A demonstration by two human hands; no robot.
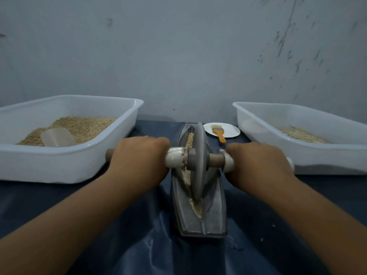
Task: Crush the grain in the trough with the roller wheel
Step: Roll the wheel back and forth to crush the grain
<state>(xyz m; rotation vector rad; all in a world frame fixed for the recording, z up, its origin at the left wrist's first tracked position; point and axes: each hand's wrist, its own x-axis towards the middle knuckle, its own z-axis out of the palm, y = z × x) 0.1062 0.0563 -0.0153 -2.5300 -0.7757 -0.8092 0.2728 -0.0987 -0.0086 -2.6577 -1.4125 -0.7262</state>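
Hands grip roller wheel over grain trough

Both hands hold the axle of a grey roller wheel (197, 161) that stands upright on edge in a narrow, boat-shaped metal trough (215, 215) at the centre of a dark blue tabletop (59, 197). The left hand (139, 157) is curled round the wooden handle (110, 154) on the left side of the wheel, knuckles up; the right hand (256, 161) is wrapped round the handle on the right side, which its fingers mostly hide. White wrapping (174, 160) shows on the axle just beside each hand. Grain (196, 208) lies along the trough's groove, visible both far of the wheel and near it, where it looks paler and finer. To the left, a white plastic tub (59, 165) holds a heap of tan grain with a translucent scoop (57, 136) resting in it. To the right, a second white tub (325, 157) holds a thinner layer of grain. Between the trough and the right tub, toward the far side, a white plate (230, 132) carries a small brush (218, 132) with an orange handle. A scuffed grey wall (178, 56) stands behind.
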